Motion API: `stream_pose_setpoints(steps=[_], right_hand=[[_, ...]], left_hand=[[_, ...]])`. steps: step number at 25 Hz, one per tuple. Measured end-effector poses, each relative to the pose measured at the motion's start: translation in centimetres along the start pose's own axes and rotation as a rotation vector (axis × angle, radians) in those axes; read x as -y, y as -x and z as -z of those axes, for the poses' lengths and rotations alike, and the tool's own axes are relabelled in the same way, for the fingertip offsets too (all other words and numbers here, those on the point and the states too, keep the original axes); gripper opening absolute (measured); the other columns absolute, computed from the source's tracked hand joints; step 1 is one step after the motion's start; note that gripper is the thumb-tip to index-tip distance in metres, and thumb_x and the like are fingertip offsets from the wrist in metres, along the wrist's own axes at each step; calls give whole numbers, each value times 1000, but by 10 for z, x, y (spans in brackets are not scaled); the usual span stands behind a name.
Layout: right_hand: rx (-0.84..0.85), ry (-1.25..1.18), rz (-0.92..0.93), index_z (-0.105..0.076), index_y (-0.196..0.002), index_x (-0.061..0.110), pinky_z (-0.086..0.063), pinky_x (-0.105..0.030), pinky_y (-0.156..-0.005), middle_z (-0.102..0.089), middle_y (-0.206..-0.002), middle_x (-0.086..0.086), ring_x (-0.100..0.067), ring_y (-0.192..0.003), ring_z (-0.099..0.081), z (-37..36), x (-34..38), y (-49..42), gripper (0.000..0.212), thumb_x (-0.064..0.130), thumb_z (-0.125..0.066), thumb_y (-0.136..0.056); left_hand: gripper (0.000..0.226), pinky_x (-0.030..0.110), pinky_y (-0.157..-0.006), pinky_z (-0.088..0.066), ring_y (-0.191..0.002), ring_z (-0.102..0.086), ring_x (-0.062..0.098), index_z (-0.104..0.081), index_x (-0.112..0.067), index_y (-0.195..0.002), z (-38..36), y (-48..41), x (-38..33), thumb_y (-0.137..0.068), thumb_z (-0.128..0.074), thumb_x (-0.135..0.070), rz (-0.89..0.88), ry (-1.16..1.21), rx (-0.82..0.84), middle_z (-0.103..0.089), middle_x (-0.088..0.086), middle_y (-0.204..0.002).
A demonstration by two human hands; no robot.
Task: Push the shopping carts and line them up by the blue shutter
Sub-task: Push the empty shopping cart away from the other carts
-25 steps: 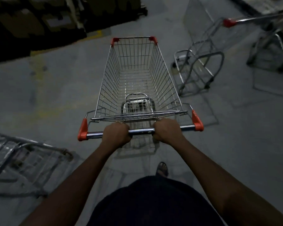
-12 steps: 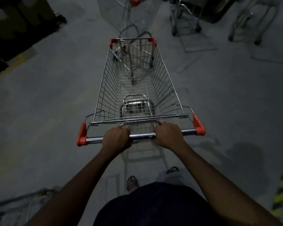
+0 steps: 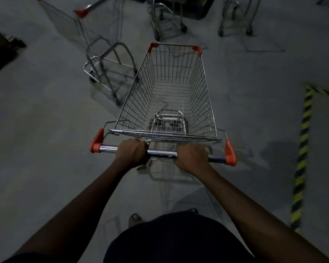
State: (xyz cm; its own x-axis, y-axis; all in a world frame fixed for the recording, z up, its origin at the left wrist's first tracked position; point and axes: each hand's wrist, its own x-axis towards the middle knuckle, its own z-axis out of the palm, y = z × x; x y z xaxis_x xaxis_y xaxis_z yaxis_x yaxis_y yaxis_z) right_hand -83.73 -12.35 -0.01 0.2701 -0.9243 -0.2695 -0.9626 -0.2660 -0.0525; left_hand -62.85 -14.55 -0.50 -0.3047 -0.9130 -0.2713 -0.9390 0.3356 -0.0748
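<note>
Your left hand [image 3: 132,151] and right hand [image 3: 191,157] are both clenched around the chrome handle bar [image 3: 161,153] of the shopping cart [image 3: 169,88], knuckles up, with a bare stretch of bar between them. Under you spreads a grey concrete floor [image 3: 46,149], dim and marked with shadows. The cart you hold stands straight ahead of you in the middle of the view, its wire basket narrowing toward the far end.

A second cart [image 3: 106,59] stands at an angle just beside your cart's front left. Whether the two touch, you cannot tell from here. Two more cart frames [image 3: 166,21] [image 3: 235,19] stand past your cart's nose along the top edge, apart from it.

On your right, a strip of yellow-and-black hazard tape [image 3: 302,149] runs along the floor and turns a corner at its far end. Orange end caps [image 3: 96,143] [image 3: 230,152] close off the handle bar outside each hand. Below the bar, one sandalled foot [image 3: 135,219] shows beside your dark clothing [image 3: 179,240].
</note>
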Motion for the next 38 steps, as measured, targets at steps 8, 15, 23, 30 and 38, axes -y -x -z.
stream_pose_setpoints(steps=[8, 15, 23, 30, 38], right_hand=[[-11, -98, -196, -68, -99, 17, -51, -35, -75, -69, -98, -8, -30, -90, -66, 12, -151, 1, 29, 39, -58, -84], [-37, -136, -381, -69, -97, 16, -49, -33, -74, -69, -95, -6, -28, -88, -65, 19, -283, -7, 26, 37, -60, -83], [-18, -228, -652, -68, -101, 18, -51, -36, -78, -68, -102, -8, -29, -94, -64, 38, -444, -51, 28, 36, -60, -81], [-32, -226, -860, -68, -101, 17, -51, -37, -82, -69, -105, -8, -30, -98, -65, 55, -588, -84, 29, 34, -63, -78], [-92, -253, -1019, -68, -101, 16, -51, -38, -81, -69, -102, -9, -31, -97, -64, 58, -732, -98, 30, 37, -62, -80]], left_hand=[[28, 28, -53, -38, -64, -64, 32, -63, -14, -70, 44, -125, -118, -71, -63, -43, -195, -58, -58, -65, 7, -65], [34, 28, -51, -38, -60, -64, 33, -63, -13, -70, 75, -240, -220, -72, -61, -47, -387, -118, -113, -64, 9, -61], [31, 29, -56, -41, -69, -66, 31, -65, -15, -78, 131, -403, -338, -72, -59, -45, -602, -151, -92, -67, 7, -73], [29, 28, -57, -42, -70, -65, 26, -66, -17, -85, 178, -540, -450, -80, -58, -44, -789, -165, -106, -67, 5, -77], [27, 28, -56, -39, -70, -66, 28, -66, -16, -83, 218, -656, -576, -80, -56, -41, -974, -224, -157, -67, 6, -76]])
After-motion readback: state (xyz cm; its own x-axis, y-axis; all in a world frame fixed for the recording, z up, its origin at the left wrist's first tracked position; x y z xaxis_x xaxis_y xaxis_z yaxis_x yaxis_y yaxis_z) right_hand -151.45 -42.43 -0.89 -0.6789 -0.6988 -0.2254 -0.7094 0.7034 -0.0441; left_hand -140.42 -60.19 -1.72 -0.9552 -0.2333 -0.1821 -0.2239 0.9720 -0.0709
